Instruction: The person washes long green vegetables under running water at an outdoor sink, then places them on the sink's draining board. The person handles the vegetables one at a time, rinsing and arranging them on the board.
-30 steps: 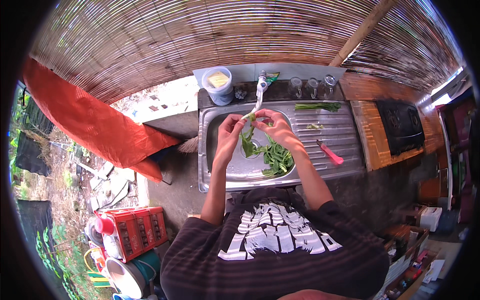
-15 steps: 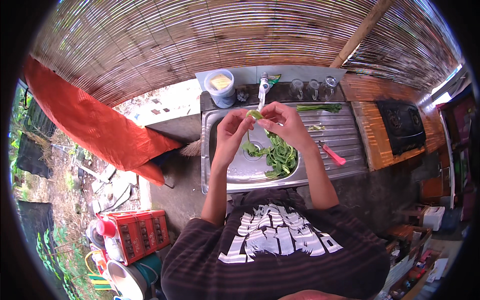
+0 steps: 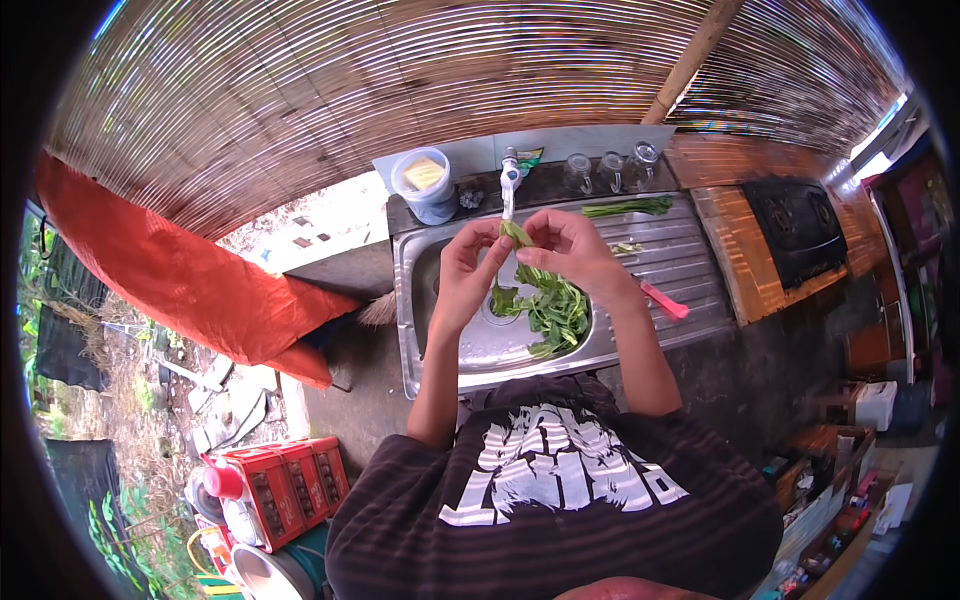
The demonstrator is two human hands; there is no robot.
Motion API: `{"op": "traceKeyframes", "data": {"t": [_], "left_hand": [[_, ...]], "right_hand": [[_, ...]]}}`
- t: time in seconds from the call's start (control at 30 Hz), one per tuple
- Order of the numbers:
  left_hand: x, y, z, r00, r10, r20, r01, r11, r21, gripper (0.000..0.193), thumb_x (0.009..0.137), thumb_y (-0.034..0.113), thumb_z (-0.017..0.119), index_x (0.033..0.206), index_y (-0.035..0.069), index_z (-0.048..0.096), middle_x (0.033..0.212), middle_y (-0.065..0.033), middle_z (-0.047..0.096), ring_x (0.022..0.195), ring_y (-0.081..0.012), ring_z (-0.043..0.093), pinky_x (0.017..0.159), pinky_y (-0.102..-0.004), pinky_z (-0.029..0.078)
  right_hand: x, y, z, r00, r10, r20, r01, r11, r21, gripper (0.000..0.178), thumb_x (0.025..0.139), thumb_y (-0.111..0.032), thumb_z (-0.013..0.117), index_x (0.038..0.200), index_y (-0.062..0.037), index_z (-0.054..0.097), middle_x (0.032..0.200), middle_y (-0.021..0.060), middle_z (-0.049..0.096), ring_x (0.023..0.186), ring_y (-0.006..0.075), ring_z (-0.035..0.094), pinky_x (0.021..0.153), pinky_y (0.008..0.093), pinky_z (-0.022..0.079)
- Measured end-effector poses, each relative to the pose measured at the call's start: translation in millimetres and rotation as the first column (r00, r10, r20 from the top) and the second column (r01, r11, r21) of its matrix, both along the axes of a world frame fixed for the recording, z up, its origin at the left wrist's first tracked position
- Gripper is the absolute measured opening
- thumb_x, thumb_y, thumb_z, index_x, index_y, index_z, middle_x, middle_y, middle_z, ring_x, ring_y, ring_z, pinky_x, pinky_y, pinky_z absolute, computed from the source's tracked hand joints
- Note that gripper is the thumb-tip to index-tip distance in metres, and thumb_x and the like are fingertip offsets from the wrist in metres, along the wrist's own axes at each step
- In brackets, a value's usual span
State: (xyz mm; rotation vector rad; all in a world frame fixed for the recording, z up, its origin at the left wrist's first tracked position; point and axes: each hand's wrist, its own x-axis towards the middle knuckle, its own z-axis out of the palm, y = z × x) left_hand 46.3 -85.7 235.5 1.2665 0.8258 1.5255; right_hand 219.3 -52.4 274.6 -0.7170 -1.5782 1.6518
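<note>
stem [image 3: 518, 235] sits over the sink [image 3: 500, 347] — the left hand [image 3: 468, 270] and right hand [image 3: 580, 258] both pinch it. if they tug too hard, it might snap and drop onto the leaves [image 3: 558, 312] below.

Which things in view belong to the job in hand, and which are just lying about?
In the job, by the look of it:
- held greens, between left hand and right hand
- leaf pile below
- sink
- perhaps stalk bundle and pink tool, both untouched

Apparently just lying about:
- mugs
- tub
- stove
- red crate
</note>
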Motion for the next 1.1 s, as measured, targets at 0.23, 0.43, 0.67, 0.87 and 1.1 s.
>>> {"op": "traceKeyframes", "data": {"t": [0.23,0.43,0.67,0.87,1.1], "left_hand": [[2,-1,5,0.906,0.204,-0.371,-0.124,0.966,0.229,0.022,0.084,0.005,0.065,0.104,0.0,0.062,0.096,-0.0055,0.064,0.09,-0.0109,0.054,0.083,-0.0251,0.042],[3,-10,8,0.912,0.216,-0.35,-0.173,0.973,0.15,0.023,0.079,-0.001,0.067,0.101,0.001,0.065,0.097,-0.0084,0.068,0.092,-0.0159,0.061,0.085,-0.0291,0.044],[-17,-9,4,0.74,0.352,-0.573,-0.153,0.918,0.366,0.024,0.073,-0.001,0.069,0.095,0.007,0.068,0.093,-0.006,0.069,0.088,-0.0221,0.064,0.082,-0.0321,0.045],[-18,-15,-12,0.719,0.348,-0.602,-0.178,0.929,0.324,0.022,0.072,-0.003,0.07,0.092,0.007,0.069,0.091,-0.0059,0.069,0.09,-0.0215,0.063,0.079,-0.0319,0.047],[-12,-15,-26,0.739,0.348,-0.577,-0.194,0.93,0.313,0.019,0.072,-0.005,0.069,0.088,0.005,0.069,0.089,-0.0061,0.069,0.085,-0.0213,0.063,0.076,-0.0317,0.048]], "right_hand": [[5,0,-1,0.983,0.046,-0.179,-0.087,0.969,-0.233,0.019,0.088,-0.02,0.064,0.097,-0.0032,0.061,0.075,-0.0032,0.057,0.061,0.0039,0.051,0.052,0.0185,0.038],[-7,-6,-5,0.996,-0.077,-0.052,0.067,0.984,-0.166,0.018,0.087,-0.019,0.065,0.093,-0.002,0.063,0.068,-0.0058,0.052,0.053,0.0001,0.039,0.046,0.0163,0.028],[-10,-7,-27,0.991,-0.128,0.029,0.129,0.991,-0.038,0.013,0.083,-0.012,0.069,0.088,-0.001,0.064,0.069,-0.0074,0.053,0.056,-0.0012,0.04,0.047,0.0177,0.03],[-8,-16,-22,0.948,-0.203,0.245,0.18,0.977,0.115,0.013,0.081,-0.01,0.068,0.084,0.0005,0.062,0.062,-0.0089,0.043,0.056,-0.0002,0.035,0.048,0.0192,0.027],[-7,-27,-23,0.886,-0.353,0.301,0.278,0.924,0.264,0.01,0.078,-0.01,0.068,0.079,-0.001,0.063,0.057,-0.0079,0.037,0.053,0.0013,0.032,0.047,0.0214,0.026]]}}
